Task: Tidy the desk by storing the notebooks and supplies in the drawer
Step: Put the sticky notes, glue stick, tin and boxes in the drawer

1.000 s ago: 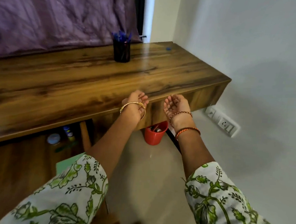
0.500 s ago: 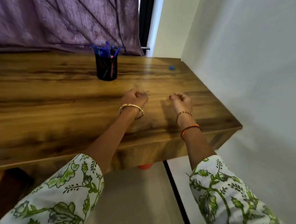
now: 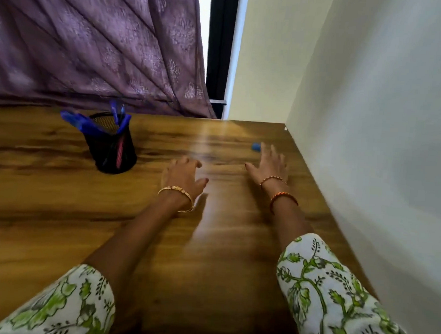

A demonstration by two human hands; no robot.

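A black mesh pen holder point(image 3: 111, 152) with blue pens stands on the wooden desk point(image 3: 56, 208), at the back left. A small blue object point(image 3: 255, 146) lies near the desk's far right corner. My right hand point(image 3: 268, 164) stretches out palm down, fingers spread, its fingertips right beside the blue object. My left hand point(image 3: 182, 176) hovers over the middle of the desk, palm down with fingers apart, holding nothing. The drawer is out of view.
A purple curtain point(image 3: 92, 43) hangs behind the desk. A white wall point(image 3: 371, 124) runs along the desk's right edge. A dark window frame point(image 3: 220, 50) shows in the gap beside the curtain.
Both hands rose from under the desk's front edge onto the top, first as fists, then spread. The right hand reached forward to the blue object. The view moved closer over the desk.
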